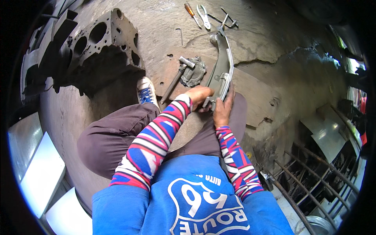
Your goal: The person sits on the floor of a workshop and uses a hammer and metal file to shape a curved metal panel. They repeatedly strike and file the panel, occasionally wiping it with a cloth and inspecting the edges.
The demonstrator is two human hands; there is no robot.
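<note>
Floor (pixel 158 33): rough, stained, cracked beyond the work area. Engine block (pixel 123 35): on the floor to your left, cylinder bores showing. Flat brownish slab (pixel 250 98): low in front of you, partly under the work. Curved metal part (pixel 222 64): long, olive-grey, pale along its right edge; it slants away from you above the slab, near end at your hands. Hammer (pixel 172 83): lies left of the part, handle toward you, head against a dark crumpled lump (pixel 196 73). Your hands are close together, both clamped on the part's near end: left hand (pixel 201 96) on its left side, right hand (pixel 223 111) on its right, thumb up along the edge. Beyond the far end lie a screwdriver (pixel 192 15) with an orange handle and, just beside it, pliers (pixel 203 17) with pale grips. Hex key (pixel 181 36): nearer you, apart from both.
</note>
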